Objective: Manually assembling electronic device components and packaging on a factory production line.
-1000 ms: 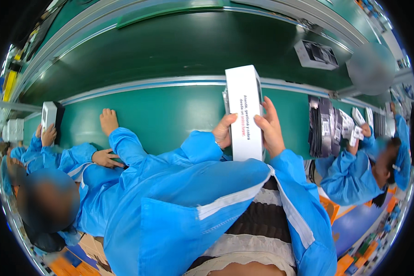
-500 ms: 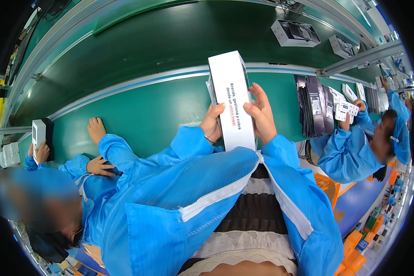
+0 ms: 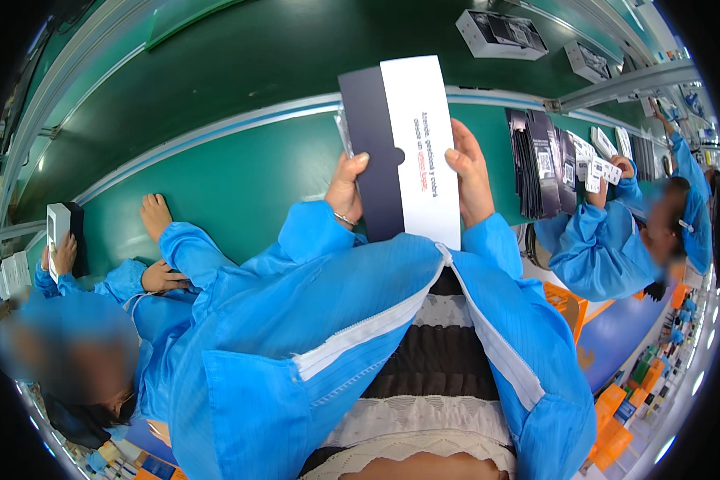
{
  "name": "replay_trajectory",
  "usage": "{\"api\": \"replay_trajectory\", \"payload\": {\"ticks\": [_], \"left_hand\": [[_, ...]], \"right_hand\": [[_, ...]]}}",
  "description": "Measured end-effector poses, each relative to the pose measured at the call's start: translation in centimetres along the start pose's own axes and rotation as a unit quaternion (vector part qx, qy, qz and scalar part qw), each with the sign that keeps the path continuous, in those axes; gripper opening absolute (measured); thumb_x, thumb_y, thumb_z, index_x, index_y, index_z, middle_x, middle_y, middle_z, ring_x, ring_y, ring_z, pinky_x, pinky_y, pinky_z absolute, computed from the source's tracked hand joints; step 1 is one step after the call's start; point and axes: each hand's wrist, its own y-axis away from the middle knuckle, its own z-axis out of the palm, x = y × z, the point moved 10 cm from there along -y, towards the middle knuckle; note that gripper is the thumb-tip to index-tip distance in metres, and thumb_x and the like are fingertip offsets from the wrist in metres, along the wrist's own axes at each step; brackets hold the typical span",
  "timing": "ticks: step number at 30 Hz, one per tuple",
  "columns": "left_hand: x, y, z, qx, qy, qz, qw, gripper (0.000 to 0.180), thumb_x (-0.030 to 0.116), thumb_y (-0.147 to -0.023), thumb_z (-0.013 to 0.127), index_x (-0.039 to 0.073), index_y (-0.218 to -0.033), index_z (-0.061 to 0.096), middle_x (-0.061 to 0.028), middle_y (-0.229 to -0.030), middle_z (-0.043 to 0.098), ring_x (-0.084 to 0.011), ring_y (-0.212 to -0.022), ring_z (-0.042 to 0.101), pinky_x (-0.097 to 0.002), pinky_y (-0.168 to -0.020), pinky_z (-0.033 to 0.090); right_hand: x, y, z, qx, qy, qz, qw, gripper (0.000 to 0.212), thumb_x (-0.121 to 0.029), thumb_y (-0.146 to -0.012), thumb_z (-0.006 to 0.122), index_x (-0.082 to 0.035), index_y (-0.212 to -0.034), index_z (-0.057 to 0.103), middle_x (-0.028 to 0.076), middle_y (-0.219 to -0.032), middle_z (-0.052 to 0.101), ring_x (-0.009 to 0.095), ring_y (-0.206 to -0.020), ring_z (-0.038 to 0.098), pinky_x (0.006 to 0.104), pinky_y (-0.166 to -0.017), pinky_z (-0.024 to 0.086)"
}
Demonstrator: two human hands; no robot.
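Above the smooth green workbench [image 3: 272,164], I see a long, rectangular white-and-charcoal cardboard box [image 3: 424,160], its opposite sides grasped by the bare left hand [image 3: 346,186] and bare right hand [image 3: 474,180]. I judge it light, stiffish, slippery, dentable; best held by those long sides.

Slate, white, green, blue

The box [image 3: 420,96] is white on one face, dark slate on another, with dark and red print [image 3: 425,160]. Green counter [image 3: 248,176], blue-and-white strip [image 3: 496,98]. Blue smock [image 3: 256,312], faintly striped; white zip [image 3: 352,347]; dark-and-white banded top [image 3: 436,356].
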Motion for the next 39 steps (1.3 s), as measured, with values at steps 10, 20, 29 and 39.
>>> {"api": "replay_trajectory", "payload": {"ticks": [10,20,29,39], "left_hand": [[8.7,1.7,-4.4,0.063,0.075,0.115,0.989,0.050,0.041,-0.082,0.052,0.005,-0.116,0.052,-0.0119,-0.111,0.058,-0.0277,-0.101,0.057,-0.0407,-0.086,0.048],[9.4,2.4,-5.8,0.078,0.055,0.142,0.985,0.049,0.043,-0.083,0.048,0.005,-0.113,0.054,-0.0119,-0.109,0.059,-0.0266,-0.099,0.058,-0.0391,-0.084,0.048],[10.8,-1.6,-1.2,0.196,-0.710,0.102,0.669,0.085,0.041,-0.064,0.067,0.008,-0.135,0.034,-0.0222,-0.111,0.047,-0.0335,-0.100,0.048,-0.0396,-0.086,0.041],[5.9,-2.8,0.7,0.121,-0.903,0.086,0.403,0.084,0.054,-0.064,0.067,0.017,-0.133,0.038,-0.0248,-0.129,0.031,-0.0388,-0.122,0.026,-0.0546,-0.095,0.020]], "right_hand": [[4.2,-0.6,-8.1,0.128,-0.214,0.046,0.967,0.053,-0.049,-0.084,0.043,-0.006,-0.113,0.052,0.007,-0.094,0.058,0.016,-0.086,0.058,0.0288,-0.074,0.049],[4.8,0.2,-6.6,0.145,-0.222,0.071,0.962,0.057,-0.051,-0.086,0.036,-0.008,-0.121,0.048,0.010,-0.105,0.054,0.019,-0.093,0.058,0.0311,-0.074,0.050],[5.0,0.6,-8.1,0.131,-0.241,0.072,0.959,0.057,-0.052,-0.085,0.037,-0.009,-0.120,0.049,0.009,-0.102,0.056,0.018,-0.090,0.058,0.0312,-0.073,0.050],[1.7,2.2,-7.1,0.165,-0.191,0.062,0.966,0.055,-0.049,-0.087,0.044,-0.006,-0.121,0.048,0.008,-0.107,0.058,0.016,-0.092,0.058,0.0263,-0.075,0.048]]}}
